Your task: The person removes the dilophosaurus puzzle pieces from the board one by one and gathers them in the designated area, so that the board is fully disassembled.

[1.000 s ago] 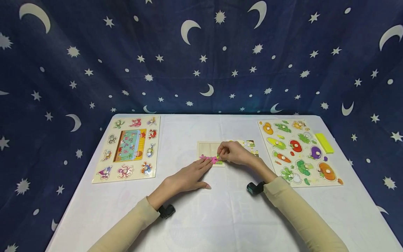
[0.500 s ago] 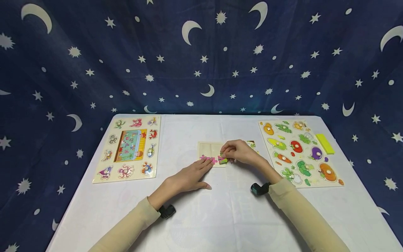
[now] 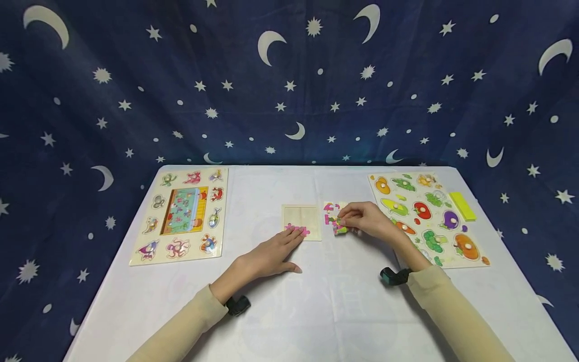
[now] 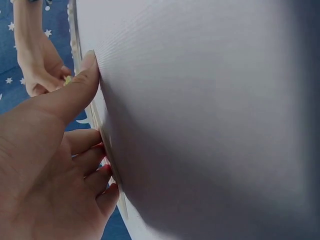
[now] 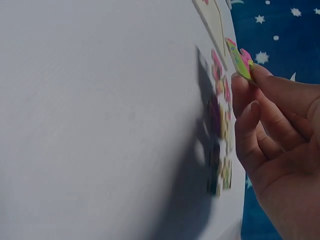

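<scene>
A small wooden puzzle tray (image 3: 301, 213) lies mid-table, with pink jigsaw pieces (image 3: 307, 232) along its near side. Straight fingers of my left hand (image 3: 270, 255) rest on those pieces and partly cover them; the left wrist view shows its thumb (image 4: 82, 85) held apart. To the right of the tray, my right hand (image 3: 375, 223) pinches a green and pink jigsaw piece (image 5: 238, 61) between thumb and fingertips. The held piece is raised off the table in the right wrist view, near several loose jigsaw pieces (image 5: 216, 116), which the right hand partly hides in the head view.
At the left lies a sea-animal peg puzzle board (image 3: 189, 171). A vegetable peg puzzle board (image 3: 407, 239) lies at the right, partly under the right forearm in view. Beside it is a yellow block (image 3: 462, 206). A dark starry cloth (image 3: 294, 60) hangs behind the table.
My right hand has moved right, from over the tray to the loose pieces, carrying the green and pink jigsaw piece out of the tray. The left hand stays in place.
</scene>
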A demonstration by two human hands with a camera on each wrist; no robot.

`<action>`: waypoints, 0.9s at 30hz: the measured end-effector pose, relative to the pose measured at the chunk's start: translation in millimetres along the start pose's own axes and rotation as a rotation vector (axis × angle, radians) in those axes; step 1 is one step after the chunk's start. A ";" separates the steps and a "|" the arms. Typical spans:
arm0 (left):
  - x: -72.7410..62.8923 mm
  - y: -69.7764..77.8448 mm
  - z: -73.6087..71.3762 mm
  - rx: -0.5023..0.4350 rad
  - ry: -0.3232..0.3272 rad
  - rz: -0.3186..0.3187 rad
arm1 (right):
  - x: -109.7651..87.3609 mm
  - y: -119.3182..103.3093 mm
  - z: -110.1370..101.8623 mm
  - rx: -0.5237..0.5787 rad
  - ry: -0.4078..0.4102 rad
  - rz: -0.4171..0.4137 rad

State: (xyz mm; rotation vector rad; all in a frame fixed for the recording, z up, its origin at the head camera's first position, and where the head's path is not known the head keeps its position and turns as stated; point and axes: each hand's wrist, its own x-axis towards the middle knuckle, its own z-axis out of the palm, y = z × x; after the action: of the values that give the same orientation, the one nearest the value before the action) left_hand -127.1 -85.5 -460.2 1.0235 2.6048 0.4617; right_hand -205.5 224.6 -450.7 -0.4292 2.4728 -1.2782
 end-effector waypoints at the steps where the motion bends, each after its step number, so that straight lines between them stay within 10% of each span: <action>1: -0.3 0.0 0.1 -0.001 0.003 0.002 | -2.1 3.0 -2.2 -0.004 0.007 -0.001; 27: -1.6 -0.6 -1.3 -0.013 0.004 0.013 | -38.7 41.2 -35.1 -0.085 0.008 0.044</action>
State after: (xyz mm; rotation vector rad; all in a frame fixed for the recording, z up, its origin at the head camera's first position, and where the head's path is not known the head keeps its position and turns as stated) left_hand -126.9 -87.2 -459.1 1.0367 2.5972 0.4832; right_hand -189.9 288.6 -459.9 -0.3895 2.5356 -1.1638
